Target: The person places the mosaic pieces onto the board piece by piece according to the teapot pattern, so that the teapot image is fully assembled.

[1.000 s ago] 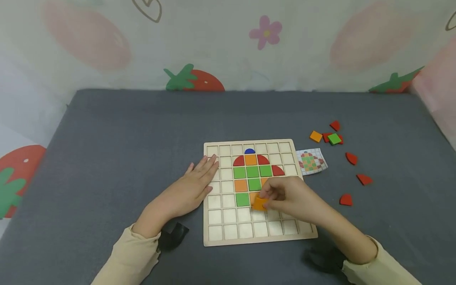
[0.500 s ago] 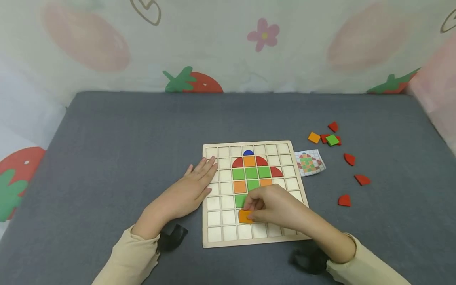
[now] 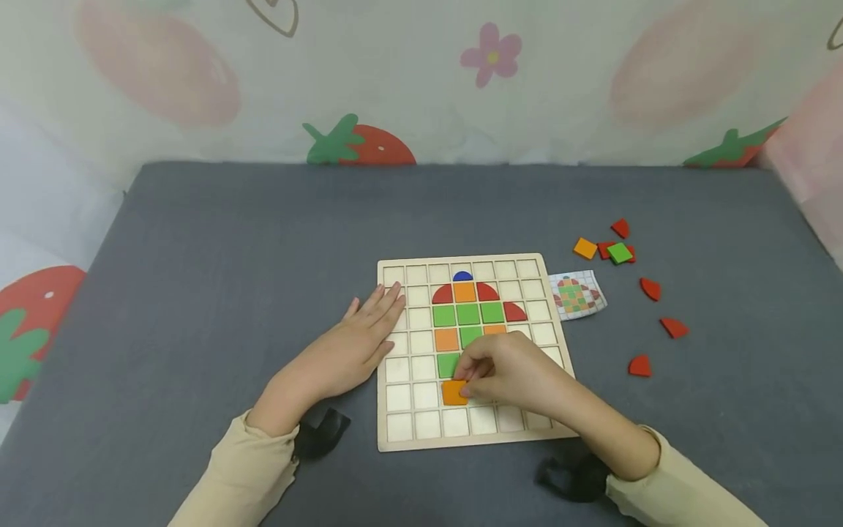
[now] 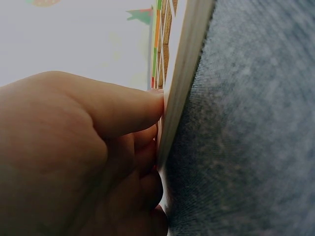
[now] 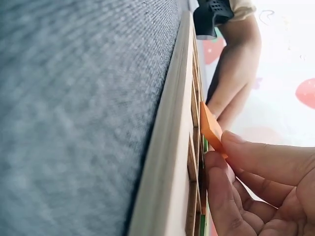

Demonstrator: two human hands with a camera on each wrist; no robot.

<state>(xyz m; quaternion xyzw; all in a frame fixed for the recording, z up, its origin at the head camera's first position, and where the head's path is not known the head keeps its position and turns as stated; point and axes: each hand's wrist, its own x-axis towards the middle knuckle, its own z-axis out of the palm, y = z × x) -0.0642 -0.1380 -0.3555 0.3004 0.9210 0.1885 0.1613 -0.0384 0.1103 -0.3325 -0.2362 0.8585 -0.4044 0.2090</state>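
Your right hand (image 3: 508,372) grips an orange square tile (image 3: 453,393), pinched between thumb and fingers over the wooden grid board (image 3: 428,443). Since a second ago you've brought that tile leftward and a little nearer yourself, and over the last half second it has hardly shifted: it is now largely over the cell just below the lowest visible green square tile (image 3: 448,365). Your right wrist view shows it tilted, so it seems placed above that cell but not yet seated. Your left hand (image 3: 352,355) hasn't moved, its fingers straight across the board's left edge, probably steadying it. The pattern card (image 3: 574,295) lies on the tabletop (image 3: 263,241), just beside the board's right edge.
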